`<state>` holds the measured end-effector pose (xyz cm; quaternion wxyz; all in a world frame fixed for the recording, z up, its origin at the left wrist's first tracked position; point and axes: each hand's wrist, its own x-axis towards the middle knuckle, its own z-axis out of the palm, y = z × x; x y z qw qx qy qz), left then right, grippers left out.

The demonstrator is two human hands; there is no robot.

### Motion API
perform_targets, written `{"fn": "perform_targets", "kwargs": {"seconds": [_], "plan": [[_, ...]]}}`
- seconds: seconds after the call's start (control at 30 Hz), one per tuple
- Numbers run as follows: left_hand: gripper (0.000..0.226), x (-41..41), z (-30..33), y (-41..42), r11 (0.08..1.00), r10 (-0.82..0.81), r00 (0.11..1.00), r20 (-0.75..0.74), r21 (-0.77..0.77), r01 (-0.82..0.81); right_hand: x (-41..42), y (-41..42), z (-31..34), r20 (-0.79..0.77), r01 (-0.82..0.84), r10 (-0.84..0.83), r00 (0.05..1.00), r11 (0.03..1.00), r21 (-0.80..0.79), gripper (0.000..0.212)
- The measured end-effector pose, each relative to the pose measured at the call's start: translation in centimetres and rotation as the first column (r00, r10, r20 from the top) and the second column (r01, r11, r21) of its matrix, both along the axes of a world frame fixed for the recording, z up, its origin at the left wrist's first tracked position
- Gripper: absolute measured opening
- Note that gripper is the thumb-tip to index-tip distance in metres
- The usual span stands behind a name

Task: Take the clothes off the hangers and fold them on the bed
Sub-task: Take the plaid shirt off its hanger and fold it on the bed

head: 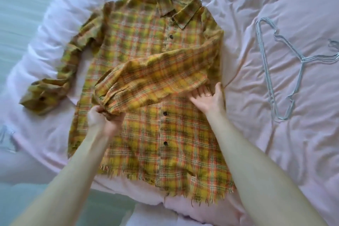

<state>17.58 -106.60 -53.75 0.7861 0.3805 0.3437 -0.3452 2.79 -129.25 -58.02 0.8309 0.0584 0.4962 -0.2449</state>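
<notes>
A yellow-and-orange plaid shirt (139, 46) lies face up on the bed, buttoned, collar at the far end, frayed hem near me. Its right sleeve is folded across the chest. My left hand (102, 119) grips the cuff of that sleeve over the shirt's left half. My right hand (209, 97) rests flat, palm up, fingers slid under the sleeve's lower edge near the shirt's right side. The other sleeve (60, 71) trails off to the left on the cover.
A pale pink duvet (275, 134) covers the bed, wrinkled. Several thin grey wire hangers (280, 71) lie stacked to the right of the shirt. The bed's edge and floor (22, 5) show at the left and near me.
</notes>
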Motion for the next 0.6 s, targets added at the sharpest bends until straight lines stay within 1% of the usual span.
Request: {"fn": "perform_targets", "kwargs": {"seconds": [0.07,0.17,0.27,0.33,0.4,0.43,0.47,0.5,0.53,0.57,0.6], "plan": [[0.045,1.5,-0.9,1.2,0.999,-0.029,1.000,0.008,0.024,0.029,0.9,-0.5,-0.1,-0.052,-0.004,0.004,0.999,1.000,-0.015,0.062],[0.048,2.7,-1.1,1.5,0.990,-0.135,0.990,0.027,0.050,0.133,2.2,-0.9,-0.1,-0.108,-0.017,0.017,0.994,1.000,-0.003,0.057],[0.034,3.7,-1.1,1.3,0.977,-0.211,0.978,0.006,0.040,0.210,3.6,-1.1,-0.2,-0.219,0.019,-0.026,0.975,0.999,-0.034,0.039],[0.030,4.3,-1.3,1.3,0.980,-0.200,0.980,0.014,0.015,0.200,4.1,-1.3,0.4,-0.275,0.014,-0.026,0.961,0.999,-0.045,0.034],[0.023,4.9,-1.6,1.7,0.986,-0.158,0.986,0.052,-0.037,0.160,4.1,-1.0,1.4,-0.332,-0.010,-0.016,0.943,0.997,-0.076,0.040],[0.015,5.2,-1.6,1.9,0.988,-0.133,0.989,0.058,-0.067,0.137,3.8,-0.9,1.4,-0.314,0.026,-0.053,0.948,0.996,-0.090,0.043],[0.010,5.5,-1.9,2.2,0.991,-0.101,0.993,0.056,-0.088,0.105,3.6,-0.7,1.8,-0.329,0.043,-0.075,0.941,0.994,-0.104,0.043],[0.015,5.6,-2.3,2.5,0.991,-0.102,0.993,0.064,-0.083,0.107,3.3,-0.7,2.0,-0.351,0.049,-0.095,0.932,0.989,-0.138,0.041],[0.014,5.7,-2.8,2.9,0.991,-0.119,0.990,0.072,-0.048,0.123,2.8,-0.6,2.0,-0.340,0.068,-0.125,0.932,0.982,-0.173,0.040],[0.010,5.6,-3.0,3.0,0.987,-0.160,0.984,0.078,0.001,0.160,2.4,-0.8,1.8,-0.299,0.096,-0.148,0.943,0.978,-0.183,0.040],[0.016,5.4,-3.3,3.2,0.977,-0.208,0.975,0.073,0.068,0.203,2.1,-1.1,1.3,-0.292,0.118,-0.160,0.943,0.981,-0.156,0.041]]}}
